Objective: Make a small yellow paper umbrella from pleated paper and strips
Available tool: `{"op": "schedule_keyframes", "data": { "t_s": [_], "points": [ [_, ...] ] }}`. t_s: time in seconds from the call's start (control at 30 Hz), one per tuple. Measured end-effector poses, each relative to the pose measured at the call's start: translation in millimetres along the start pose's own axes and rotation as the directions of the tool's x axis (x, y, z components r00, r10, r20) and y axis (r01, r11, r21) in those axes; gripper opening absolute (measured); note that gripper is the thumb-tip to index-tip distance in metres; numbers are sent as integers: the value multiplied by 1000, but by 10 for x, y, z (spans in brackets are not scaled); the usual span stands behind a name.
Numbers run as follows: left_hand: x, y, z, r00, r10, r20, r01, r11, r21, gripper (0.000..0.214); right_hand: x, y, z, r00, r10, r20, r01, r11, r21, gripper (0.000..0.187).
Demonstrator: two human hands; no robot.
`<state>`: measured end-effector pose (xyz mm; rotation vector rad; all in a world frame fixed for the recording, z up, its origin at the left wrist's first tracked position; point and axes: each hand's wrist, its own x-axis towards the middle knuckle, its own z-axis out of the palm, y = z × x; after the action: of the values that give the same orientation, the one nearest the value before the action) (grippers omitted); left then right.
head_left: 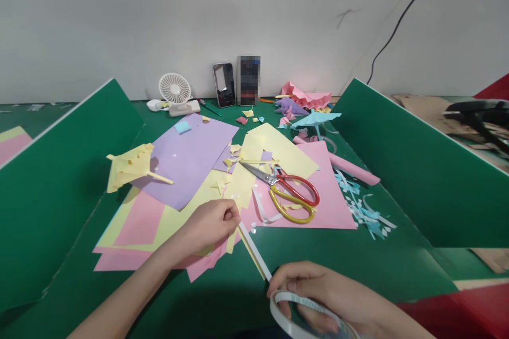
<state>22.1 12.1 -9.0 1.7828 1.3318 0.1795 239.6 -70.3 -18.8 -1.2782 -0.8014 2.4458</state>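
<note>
My right hand point(308, 291) grips a roll of white double-sided tape point(280, 312) low in the view. From the roll a strip of tape point(256, 251) runs up and left, lying along a narrow yellow paper strip point(251, 249). The upper end of both is pinched in the fingers of my left hand point(218, 220). Beyond my hands, scissors point(274, 183) with one red and one yellow handle rest on pink paper point(338, 206) and yellow paper point(274, 143). A folded yellow paper umbrella point(131, 167) with a stick lies at the left.
Green boards point(417, 169) flank the table. Purple paper point(191, 153) lies left, blue paper scraps point(369, 217) right. A blue paper umbrella point(316, 119), a pink paper roll point(353, 169) and pleated pink paper point(306, 98) lie behind. A small fan point(175, 90) and two phones point(225, 85) stand by the wall.
</note>
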Motion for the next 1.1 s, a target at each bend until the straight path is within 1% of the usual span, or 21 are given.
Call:
{"op": "schedule_keyframes", "data": {
  "t_s": [0.13, 0.3, 0.47, 0.6, 0.87, 0.97, 1.1],
  "points": [
    [-4, 13, 5, 1000, -7, -15, 7, 1000, 4, 18, -8, -17, 4, 1000, -6, 26, 7, 999, -39, 20],
    [-2, 9, 3, 1000, -5, -8, 5, 1000, 2, 17, -15, -26, -2, 999, -1, 42, 4, 998, -58, 27],
    [0, 29, -22, 1000, -2, 4, 2, 1000, -5, 17, -20, -49, 12, 1000, 19, 16, -17, 997, -70, 28],
    [-5, 56, -56, 1000, 7, 20, -6, 1000, -26, 18, -8, -57, 0, 1000, 11, 10, -10, 997, -78, 28],
    [60, -9, -68, 998, 17, 65, -13, 998, -59, 16, -6, -50, -14, 1000, -2, 8, 2, 998, -67, 25],
    [83, -11, -81, 998, 17, 68, -12, 998, -60, 15, -3, -77, -23, 1000, -4, 20, 5, 997, -76, 25],
    [89, 10, -100, 998, 16, 66, -12, 998, -54, 15, 1, -115, -37, 1000, 9, 0, -8, 996, -91, 25]
  ]
}}
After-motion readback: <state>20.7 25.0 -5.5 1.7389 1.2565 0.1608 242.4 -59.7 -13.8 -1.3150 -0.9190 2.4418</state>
